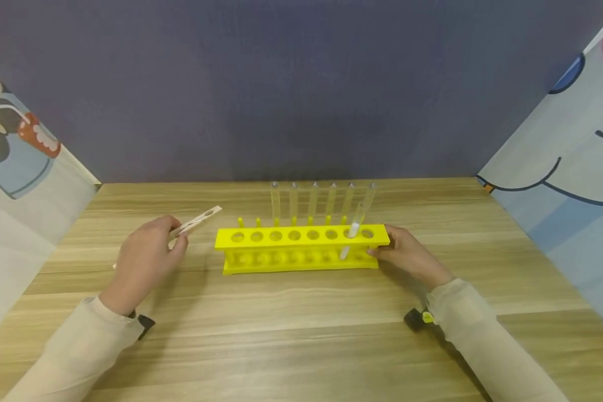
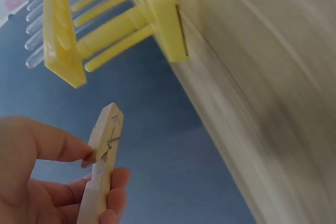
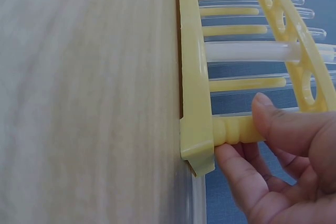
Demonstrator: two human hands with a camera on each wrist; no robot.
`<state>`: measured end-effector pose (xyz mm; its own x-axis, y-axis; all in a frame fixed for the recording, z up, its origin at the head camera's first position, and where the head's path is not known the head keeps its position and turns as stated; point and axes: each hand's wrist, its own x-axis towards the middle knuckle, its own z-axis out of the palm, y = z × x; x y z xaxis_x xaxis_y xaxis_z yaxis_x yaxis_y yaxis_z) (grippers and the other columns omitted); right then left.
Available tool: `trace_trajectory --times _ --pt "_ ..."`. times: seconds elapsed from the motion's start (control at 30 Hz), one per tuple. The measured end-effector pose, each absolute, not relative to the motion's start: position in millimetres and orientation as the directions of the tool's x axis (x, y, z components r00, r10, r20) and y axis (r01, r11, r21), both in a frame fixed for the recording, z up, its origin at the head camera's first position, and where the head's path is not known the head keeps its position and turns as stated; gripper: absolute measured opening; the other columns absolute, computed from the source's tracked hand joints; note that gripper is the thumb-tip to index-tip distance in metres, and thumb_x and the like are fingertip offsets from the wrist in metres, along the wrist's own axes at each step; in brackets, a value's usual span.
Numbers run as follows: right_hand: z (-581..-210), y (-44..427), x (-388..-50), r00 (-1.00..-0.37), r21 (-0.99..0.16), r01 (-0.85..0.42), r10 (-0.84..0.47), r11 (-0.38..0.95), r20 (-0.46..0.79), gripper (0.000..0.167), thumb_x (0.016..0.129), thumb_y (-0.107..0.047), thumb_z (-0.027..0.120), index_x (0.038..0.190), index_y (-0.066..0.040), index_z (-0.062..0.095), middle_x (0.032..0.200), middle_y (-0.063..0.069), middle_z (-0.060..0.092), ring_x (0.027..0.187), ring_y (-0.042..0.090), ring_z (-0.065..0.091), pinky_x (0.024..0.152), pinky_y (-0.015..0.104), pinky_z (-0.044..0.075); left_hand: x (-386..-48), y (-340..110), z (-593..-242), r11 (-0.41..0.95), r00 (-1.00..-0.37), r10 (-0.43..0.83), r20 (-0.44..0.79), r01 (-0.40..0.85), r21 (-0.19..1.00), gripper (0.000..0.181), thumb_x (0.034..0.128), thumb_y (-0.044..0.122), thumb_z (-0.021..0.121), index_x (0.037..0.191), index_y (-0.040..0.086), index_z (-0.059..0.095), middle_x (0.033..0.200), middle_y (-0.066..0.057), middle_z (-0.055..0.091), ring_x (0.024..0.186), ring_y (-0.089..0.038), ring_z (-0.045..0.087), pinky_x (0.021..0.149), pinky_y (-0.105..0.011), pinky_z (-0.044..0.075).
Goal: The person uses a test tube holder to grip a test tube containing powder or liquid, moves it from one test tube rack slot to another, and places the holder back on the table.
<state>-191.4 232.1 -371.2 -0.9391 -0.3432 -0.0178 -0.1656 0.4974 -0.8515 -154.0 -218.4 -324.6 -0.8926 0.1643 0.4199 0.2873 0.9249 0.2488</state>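
Note:
My left hand (image 1: pixel 148 257) holds a long wooden test tube holder (image 1: pixel 198 219) between thumb and fingers, left of the rack and above the table. Its spring and jaw end show in the left wrist view, with nothing visible between the jaws. At the right end of the yellow test tube rack (image 1: pixel 304 244), my right hand (image 1: pixel 412 257) grips the end post (image 3: pixel 239 129). A test tube with white contents (image 1: pixel 354 230) leans slightly in a hole near that end. Behind it, several clear test tubes (image 1: pixel 314 200) stand upside down over the rack's pegs.
The rack stands on a wood-grain table (image 1: pixel 291 335). A dark panel (image 1: pixel 301 89) rises behind the table, and printed cloth hangs at both sides. Two bare yellow pegs (image 1: pixel 240 222) stick up at the rack's back left.

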Motion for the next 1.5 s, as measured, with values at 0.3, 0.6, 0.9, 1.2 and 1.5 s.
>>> trace_trajectory --times 0.3,0.6,0.9,1.2,1.5 --pt "-371 232 -191 -0.937 -0.851 -0.169 -0.349 0.497 -0.018 0.033 0.087 -0.005 0.064 0.118 0.004 0.056 0.113 0.017 0.061 0.101 0.023 0.058 0.089 0.028 0.046 -156 -230 -332 0.925 -0.927 0.168 0.335 0.266 0.272 0.025 0.083 0.007 0.058 0.097 -0.013 0.061 0.081 -0.025 0.064 0.049 -0.018 0.041 0.043 -0.03 0.033" --pt "-369 231 -190 -0.939 -0.856 -0.155 -0.344 0.493 -0.028 0.034 0.087 -0.005 0.063 0.119 0.004 0.056 0.115 0.017 0.06 0.102 0.023 0.057 0.089 0.029 0.046 -159 -238 -339 0.941 -0.96 0.174 0.218 0.227 0.251 0.023 0.0846 0.006 0.057 0.097 -0.013 0.06 0.083 -0.025 0.064 0.052 -0.019 0.046 0.046 -0.034 0.039" --pt "-369 231 -189 -0.94 -0.855 -0.155 -0.341 0.495 -0.027 0.035 0.087 -0.004 0.063 0.12 0.004 0.055 0.116 0.018 0.06 0.106 0.028 0.057 0.094 0.039 0.043 -159 -241 -344 0.943 -0.97 0.186 0.155 0.221 0.248 0.019 0.0852 0.003 0.056 0.096 -0.012 0.06 0.074 -0.019 0.063 0.053 -0.02 0.048 0.047 -0.035 0.04" --pt "-370 231 -190 -0.936 -0.861 -0.157 -0.351 0.483 -0.026 0.032 0.088 -0.005 0.063 0.117 0.005 0.056 0.114 0.018 0.06 0.102 0.025 0.057 0.089 0.029 0.047 -158 -243 -348 0.95 -0.979 0.199 0.051 0.205 0.237 0.013 0.0871 0.007 0.058 0.088 -0.006 0.06 0.067 -0.008 0.057 0.054 -0.019 0.047 0.047 -0.034 0.039" --pt "-370 231 -190 -0.938 -0.865 -0.151 -0.346 0.479 -0.028 0.033 0.087 -0.003 0.063 0.118 0.005 0.055 0.115 0.018 0.059 0.104 0.026 0.057 0.088 0.027 0.047 -158 -240 -350 0.947 -0.974 0.225 0.022 0.224 0.231 0.012 0.085 0.009 0.058 0.076 0.002 0.057 0.063 -0.005 0.053 0.053 -0.019 0.046 0.046 -0.032 0.037"
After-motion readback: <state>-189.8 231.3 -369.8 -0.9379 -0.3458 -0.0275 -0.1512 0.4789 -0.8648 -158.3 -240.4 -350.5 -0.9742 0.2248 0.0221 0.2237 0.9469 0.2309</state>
